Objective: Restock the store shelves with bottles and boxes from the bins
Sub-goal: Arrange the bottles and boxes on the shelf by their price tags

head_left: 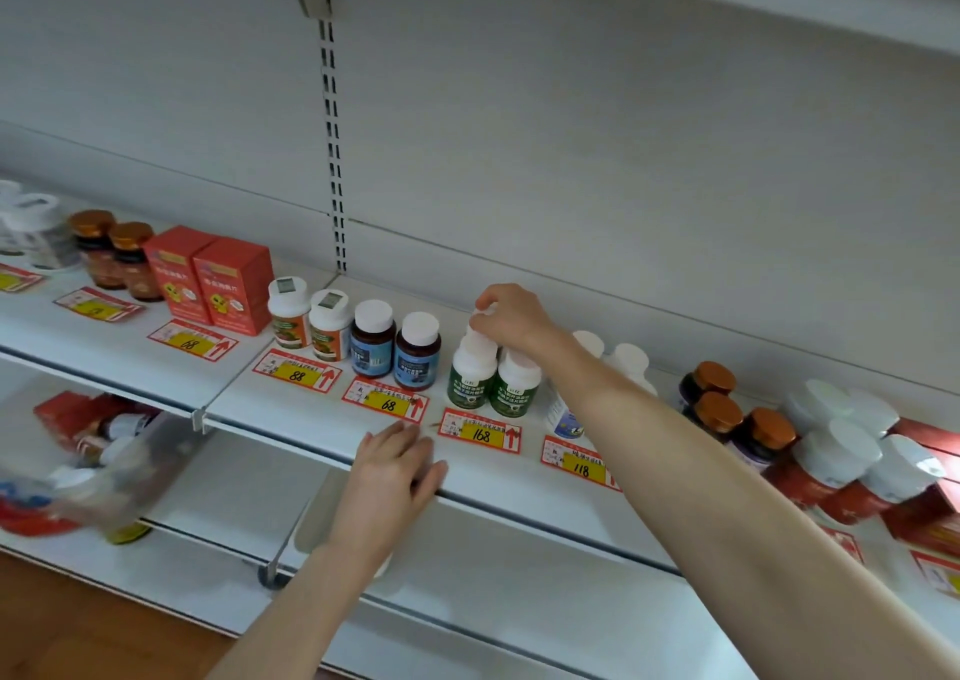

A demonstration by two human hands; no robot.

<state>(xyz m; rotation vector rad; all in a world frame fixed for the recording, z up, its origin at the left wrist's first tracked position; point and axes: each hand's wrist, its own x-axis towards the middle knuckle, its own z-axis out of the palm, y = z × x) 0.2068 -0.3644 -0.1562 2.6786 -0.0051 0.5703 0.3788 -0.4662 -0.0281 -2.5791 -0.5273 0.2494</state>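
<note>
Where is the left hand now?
Head view, centre: the left hand rests on the shelf at its front edge, below the 68 price tag, left of the 168 tag.

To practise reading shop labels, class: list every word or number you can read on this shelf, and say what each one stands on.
"68": red-and-yellow paper price tag before the red cardboard boxes.
"88": second tag, before the orange-labelled white plastic bottles.
"68": third tag, before the blue-labelled brown bottles.
"168": fourth tag, before the green-labelled white bottles.
"118": fifth tag, right of that.
Tags' small print, bottle and box labels: too blurred to read.
</note>
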